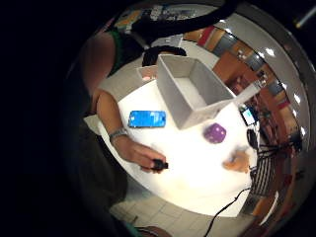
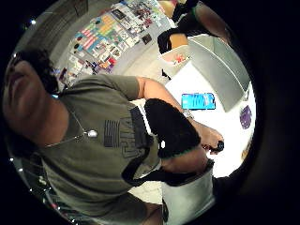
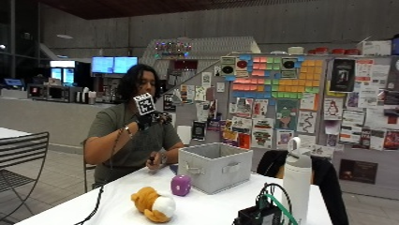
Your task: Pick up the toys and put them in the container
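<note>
The white table (image 3: 205, 206) carries everything. Largest on it is the grey fabric container (image 3: 215, 166), an open-topped box with its long axis running roughly away from the seated person; the little-finger palm view shows nothing inside it. Beside it on the person's side lies a blue phone (image 1: 147, 119), flat on the table.

The toys are both on the table, outside the container. The orange and white plush toy (image 3: 153, 204) lies on its side near the table's front edge in the outside view, its long axis roughly across the table, white end toward the camera. The purple dotted cube toy (image 3: 181, 185) stands between the plush and the container, close to the container's corner; being a cube, it has no real long axis or heading.

The gloved right hand (image 3: 148, 120) is raised at chest height, well above the table and well apart from both toys; whether its fingers are straight or curled cannot be made out, and nothing is seen in it. The bare left hand (image 1: 148, 159) rests on the table, pinching a small black object (image 1: 160, 165).

From the raised hand, both toys lie downward and outward across the table, away from the person. The cube looks the nearer, so I judge it the easier first pick.
</note>
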